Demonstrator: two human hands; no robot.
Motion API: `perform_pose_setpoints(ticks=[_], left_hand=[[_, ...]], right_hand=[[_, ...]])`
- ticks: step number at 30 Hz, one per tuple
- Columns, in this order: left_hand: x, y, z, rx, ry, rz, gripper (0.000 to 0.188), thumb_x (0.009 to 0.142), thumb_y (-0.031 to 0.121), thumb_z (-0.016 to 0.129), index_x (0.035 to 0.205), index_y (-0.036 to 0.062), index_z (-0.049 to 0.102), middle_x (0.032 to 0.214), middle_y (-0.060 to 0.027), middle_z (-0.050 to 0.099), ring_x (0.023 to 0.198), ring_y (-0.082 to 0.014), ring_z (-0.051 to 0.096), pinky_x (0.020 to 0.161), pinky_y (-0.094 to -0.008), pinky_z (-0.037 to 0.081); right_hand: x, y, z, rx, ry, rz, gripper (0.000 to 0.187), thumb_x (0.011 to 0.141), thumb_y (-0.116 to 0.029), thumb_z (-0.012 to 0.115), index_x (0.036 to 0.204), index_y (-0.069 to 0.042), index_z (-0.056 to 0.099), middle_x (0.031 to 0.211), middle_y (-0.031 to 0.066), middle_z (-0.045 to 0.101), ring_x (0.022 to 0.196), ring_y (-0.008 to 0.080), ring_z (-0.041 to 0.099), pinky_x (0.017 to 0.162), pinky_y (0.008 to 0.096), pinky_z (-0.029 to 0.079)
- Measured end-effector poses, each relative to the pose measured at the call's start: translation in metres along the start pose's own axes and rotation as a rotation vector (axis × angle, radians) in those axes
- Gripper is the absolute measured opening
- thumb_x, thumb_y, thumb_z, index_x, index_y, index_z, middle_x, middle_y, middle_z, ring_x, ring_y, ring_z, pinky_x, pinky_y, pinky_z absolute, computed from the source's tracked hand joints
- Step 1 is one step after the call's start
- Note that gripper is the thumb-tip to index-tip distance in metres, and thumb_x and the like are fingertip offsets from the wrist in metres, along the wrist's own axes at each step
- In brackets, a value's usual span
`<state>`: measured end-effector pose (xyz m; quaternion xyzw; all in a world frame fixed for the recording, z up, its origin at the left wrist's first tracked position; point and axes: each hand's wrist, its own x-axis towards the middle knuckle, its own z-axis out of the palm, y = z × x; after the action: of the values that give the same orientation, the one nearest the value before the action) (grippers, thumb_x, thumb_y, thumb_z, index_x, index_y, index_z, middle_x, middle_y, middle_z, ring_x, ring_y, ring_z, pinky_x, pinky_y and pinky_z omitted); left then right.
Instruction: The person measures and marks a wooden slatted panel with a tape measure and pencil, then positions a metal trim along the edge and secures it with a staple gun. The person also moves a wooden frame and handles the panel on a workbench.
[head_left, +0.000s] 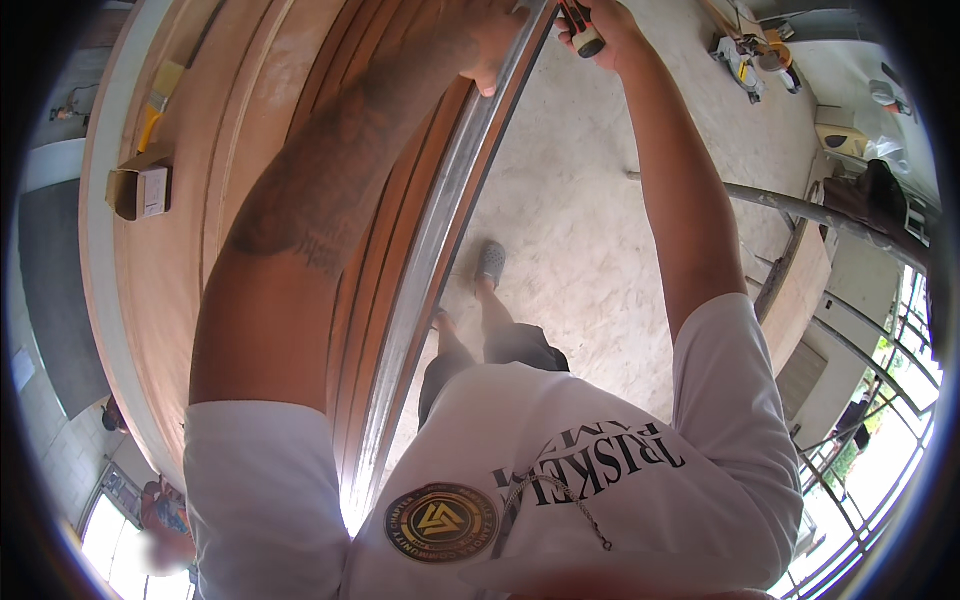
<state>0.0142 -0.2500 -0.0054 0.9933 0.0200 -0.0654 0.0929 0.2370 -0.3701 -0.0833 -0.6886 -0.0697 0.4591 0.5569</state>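
At the top edge, my left hand [492, 42] lies on a long silver metal bar [428, 235], its thumb stretched along the near side and its fingertips curled at the far edge. The bar runs lengthwise along the outer edge of reddish-brown wooden boards [372, 300]. My right hand [618, 38] is closed round a hand tool with a black, orange-red and cream handle [582, 30], just right of the bar. The tool's working end is cut off by the top of the picture, so its kind cannot be made out.
Left lie wide wooden panels [240, 120] carrying a brush with a yellow handle [152, 122] and a small open cardboard box [142, 190]. A power saw [742, 68] sits on the concrete floor [570, 190] at far right. A metal pipe [790, 205] juts in from the right.
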Motion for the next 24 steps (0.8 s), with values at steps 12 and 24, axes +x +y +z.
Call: perform_pose_setpoints(ticks=[12,24], left_hand=[[0.032,0.014,0.014,0.118,-0.187,-0.091,0.068,0.075,0.021,0.087,0.133,-0.0001,0.059,0.110,-0.0190,0.073,0.103,-0.0390,0.070,0.090,-0.0481,0.057],[0.027,0.014,0.016,0.095,-0.201,-0.102,0.068,0.075,0.021,0.088,0.133,0.0017,0.059,0.112,-0.0170,0.072,0.107,-0.0376,0.069,0.092,-0.0488,0.056]], right_hand=[[0.027,0.002,0.002,0.021,-0.125,-0.035,0.040,0.104,-0.019,0.040,0.070,-0.005,0.056,0.060,0.0138,0.056,0.049,0.0288,0.055,0.044,0.0443,0.048],[0.029,0.000,0.029,0.116,0.087,0.066,0.037,0.106,-0.019,0.035,0.084,-0.002,0.058,0.069,0.0159,0.056,0.056,0.0295,0.058,0.047,0.0447,0.052]])
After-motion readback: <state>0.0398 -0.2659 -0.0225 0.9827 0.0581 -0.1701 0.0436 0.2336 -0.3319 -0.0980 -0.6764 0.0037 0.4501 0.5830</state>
